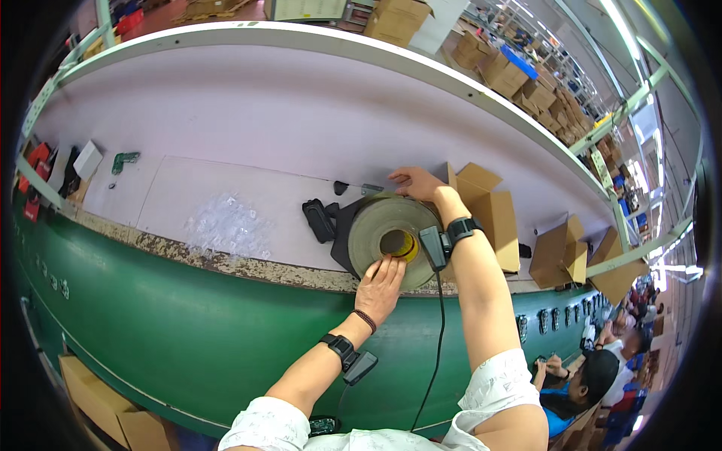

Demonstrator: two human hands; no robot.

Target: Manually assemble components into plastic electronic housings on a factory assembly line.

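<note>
A broad, grey-green roll (pixel 370 239) lies on the counter (pixel 120 199) at its near edge, its face turned up and a yellow core (pixel 411 246) in its middle; the left hand (pixel 381 289) rests on the near part of that face, its fingers close together and their tips at the core, though I cannot tell whether they are clamped on it; the right hand (pixel 419 184) is at the roll's far side, its fingers bent and slightly apart, and I cannot tell whether they grip anything; a dark sheet (pixel 342 242) shows from under the roll's left side, with a black object (pixel 320 220) just beside it; farther left lies a loose spread of clear plastic pieces (pixel 229 224), and well beyond them a small green part (pixel 124 160); an open cardboard box (pixel 498 225) stands to the right of the roll, near the right forearm; a green belt (pixel 226 301) runs along the counter's near side, and a person in a black cap (pixel 600 376) is beside it at the lower right.
</note>
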